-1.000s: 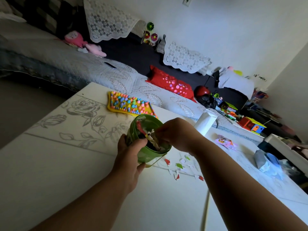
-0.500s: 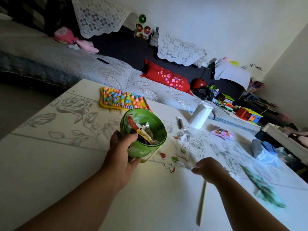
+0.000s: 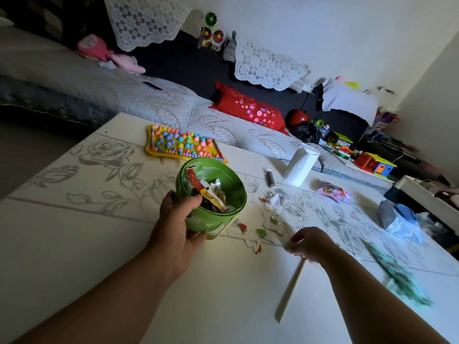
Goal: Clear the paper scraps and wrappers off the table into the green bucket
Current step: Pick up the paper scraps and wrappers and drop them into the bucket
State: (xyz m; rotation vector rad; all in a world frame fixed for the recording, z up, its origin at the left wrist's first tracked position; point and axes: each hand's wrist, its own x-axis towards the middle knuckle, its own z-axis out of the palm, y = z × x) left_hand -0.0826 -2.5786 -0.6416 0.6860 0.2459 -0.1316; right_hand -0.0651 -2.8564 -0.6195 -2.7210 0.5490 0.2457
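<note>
My left hand (image 3: 178,229) grips the green bucket (image 3: 213,219) by its side, tilted toward me just above the white table (image 3: 74,234). Wrappers and scraps fill its inside. Small red, green and white paper scraps (image 3: 260,232) lie scattered right of the bucket. My right hand (image 3: 310,242) is down at the table beside them, fingers curled, with a bit of red scrap pinched at the fingertips. A clear wrapper (image 3: 277,202) lies behind the scraps, a pink wrapper (image 3: 332,192) farther right, and a blurred green wrapper (image 3: 397,276) near my right forearm.
A yellow studded mat (image 3: 178,142) lies at the table's far edge. A white paper roll (image 3: 300,165) stands beside a small dark tube (image 3: 269,176). A crumpled blue-white bag (image 3: 400,219) sits at the right edge. A pale stick (image 3: 290,291) lies under my right wrist. A bed runs behind the table.
My right hand left the bucket's mouth and came down to the table by the scraps, then shifted slightly left toward them. The left hand kept holding the bucket.
</note>
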